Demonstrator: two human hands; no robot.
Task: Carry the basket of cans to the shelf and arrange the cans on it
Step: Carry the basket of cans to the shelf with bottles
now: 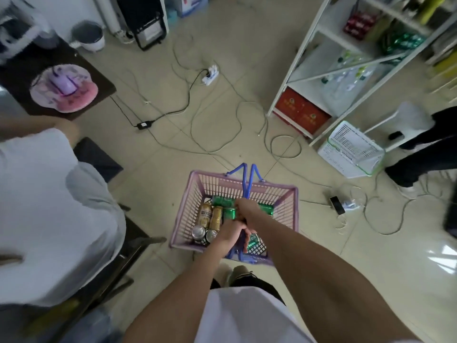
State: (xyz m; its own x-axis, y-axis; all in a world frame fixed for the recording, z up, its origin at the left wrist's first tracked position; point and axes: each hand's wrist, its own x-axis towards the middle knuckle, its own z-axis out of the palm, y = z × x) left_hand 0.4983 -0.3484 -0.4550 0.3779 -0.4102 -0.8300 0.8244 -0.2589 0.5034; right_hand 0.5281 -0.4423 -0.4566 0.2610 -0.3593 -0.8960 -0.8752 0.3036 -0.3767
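Note:
A pink plastic basket (188, 206) with blue handles (247, 177) hangs over the tiled floor in front of me. Inside lie several cans: gold cans (209, 215) on the left, green cans (223, 201) behind and under my hands. My left hand (228, 233) and my right hand (248, 210) are both closed around the blue handles above the basket's middle. The white metal shelf (306, 43) stands at the upper right, holding red cans, green packs and clear bottles.
Cables and a power strip (210, 75) sprawl across the floor between me and the shelf. A white basket (351, 149) lies by the shelf's foot, red boxes (301, 112) sit under it. A seated person (49, 214) is at left; another person's legs (420, 154) at right.

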